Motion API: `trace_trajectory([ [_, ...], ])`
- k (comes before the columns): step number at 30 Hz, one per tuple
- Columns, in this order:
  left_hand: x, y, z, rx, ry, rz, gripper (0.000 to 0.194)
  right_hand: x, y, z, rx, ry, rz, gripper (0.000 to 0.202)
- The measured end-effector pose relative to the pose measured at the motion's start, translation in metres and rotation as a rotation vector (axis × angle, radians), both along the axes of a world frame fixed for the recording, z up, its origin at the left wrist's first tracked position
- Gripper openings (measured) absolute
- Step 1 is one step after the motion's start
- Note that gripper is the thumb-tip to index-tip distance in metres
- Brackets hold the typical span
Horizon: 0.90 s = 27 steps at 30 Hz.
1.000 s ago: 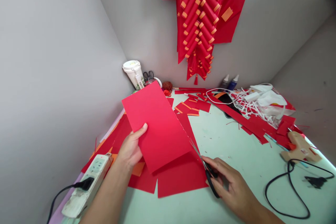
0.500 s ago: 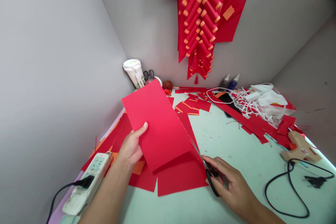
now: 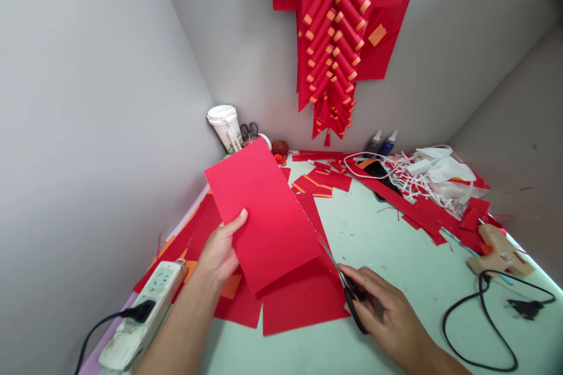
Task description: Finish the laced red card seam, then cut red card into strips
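A sheet of red paper (image 3: 268, 222) is held up and tilted above the table, its left edge pinched in my left hand (image 3: 222, 246) with the thumb on top. My right hand (image 3: 382, 304) is closed round the black handles of a pair of scissors (image 3: 332, 258). The blades point up and left, at the right edge of the held sheet near its lower corner. That right edge looks slightly ragged. Beneath, more red paper (image 3: 303, 299) lies flat on the table, partly hidden by the held sheet.
A power strip (image 3: 143, 316) with a black plug lies at the left. A glue gun (image 3: 501, 249) and its cord are at the right, near white shreds (image 3: 417, 179). Along the back stand a white cup (image 3: 225, 129) and small bottles (image 3: 387, 143). Red firecracker decorations (image 3: 336, 41) hang on the wall.
The view has tilted up slightly, so the wall decorations and table things sit a little lower in the picture. Both hands keep nearly the same hold on the paper and scissors.
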<state>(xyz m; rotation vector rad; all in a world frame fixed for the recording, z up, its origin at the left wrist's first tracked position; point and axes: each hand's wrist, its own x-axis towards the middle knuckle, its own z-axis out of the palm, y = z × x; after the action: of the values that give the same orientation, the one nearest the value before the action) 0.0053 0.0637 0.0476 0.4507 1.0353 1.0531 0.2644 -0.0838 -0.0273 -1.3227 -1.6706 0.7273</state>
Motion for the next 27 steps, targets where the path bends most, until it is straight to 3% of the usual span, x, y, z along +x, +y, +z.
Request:
trace_trajectory([
  [13, 0.0014, -0.0007, 0.0027, 0.006, 0.011, 0.007, 0.04, 0.0002, 0.0, 0.0019, 0.053, -0.016, -0.004, 0.043],
  [27, -0.0004, -0.0008, 0.0017, 0.024, 0.007, -0.017, 0.025, 0.0038, -0.0018, -0.002, 0.006, -0.026, 0.005, 0.043],
])
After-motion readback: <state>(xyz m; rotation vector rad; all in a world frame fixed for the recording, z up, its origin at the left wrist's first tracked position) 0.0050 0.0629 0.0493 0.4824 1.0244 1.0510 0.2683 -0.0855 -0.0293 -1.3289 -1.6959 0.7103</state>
